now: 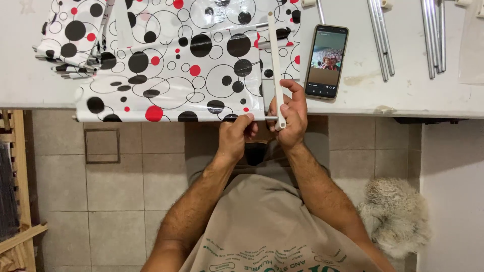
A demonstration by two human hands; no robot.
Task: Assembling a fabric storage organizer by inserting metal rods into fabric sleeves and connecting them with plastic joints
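Observation:
A white plastic sheet (171,70) printed with black and red dots and circles lies on a white table (403,95), wrapped over thin metal rods. My left hand (236,136) pinches the sheet's near right corner at the table edge, around a rod end. My right hand (291,116) grips the lower end of a long white plastic bar (275,60) that runs upright along the sheet's right edge. The two hands are almost touching.
A smartphone (326,61) with a lit screen lies just right of the bar. Bundles of metal rods (380,40) lie further right. A wooden rack (20,191) stands at left, a furry object (396,216) sits on the tiled floor at right.

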